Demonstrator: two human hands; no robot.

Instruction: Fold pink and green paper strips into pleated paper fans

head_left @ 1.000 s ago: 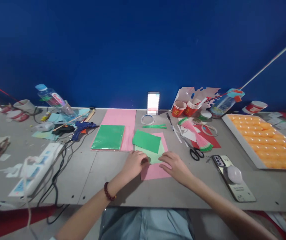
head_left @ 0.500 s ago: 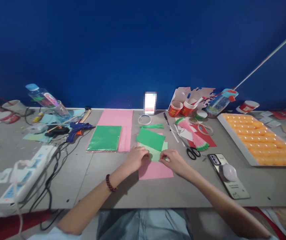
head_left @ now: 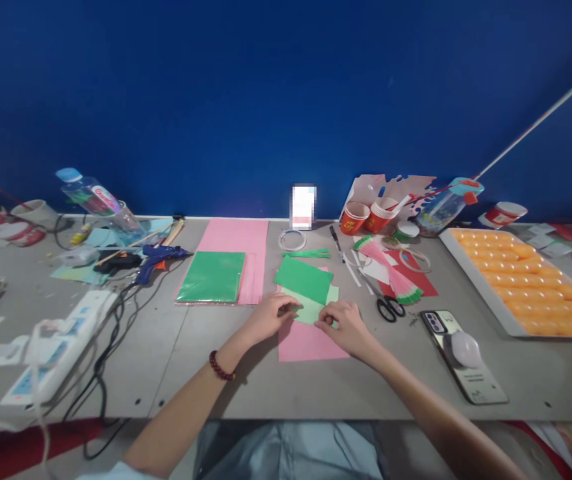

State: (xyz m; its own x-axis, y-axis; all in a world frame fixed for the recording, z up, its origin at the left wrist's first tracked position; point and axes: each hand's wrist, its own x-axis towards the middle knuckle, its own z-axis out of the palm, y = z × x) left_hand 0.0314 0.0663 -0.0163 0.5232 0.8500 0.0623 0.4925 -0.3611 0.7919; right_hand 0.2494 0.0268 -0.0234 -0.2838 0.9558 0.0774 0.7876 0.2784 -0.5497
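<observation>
Both of my hands are at a sheet of light green paper [head_left: 310,311] in the middle of the table. My left hand [head_left: 275,315] pinches at its left side, thumb and fingers curled together. At the right near corner, my right hand [head_left: 345,324] pinches with bent fingers. A darker green sheet [head_left: 305,278] lies slantwise over the far part of the light green one. Beneath them is a pink sheet [head_left: 306,347], showing mostly towards me. Narrow green strips [head_left: 307,254] lie just beyond the sheets. The fingertips partly hide the paper edges.
To the left are a pack of green paper [head_left: 211,277], a blue glue gun [head_left: 159,260] and a power strip [head_left: 59,353] with cables. On the right lie black-handled scissors [head_left: 390,309], a phone [head_left: 466,363], a pink-green paper fan [head_left: 389,270] and a tray of orange balls [head_left: 529,283].
My right hand has shifted slightly towards me and its fingers have curled more. The left fingers have rearranged at the light green sheet. The whole view has moved a little.
</observation>
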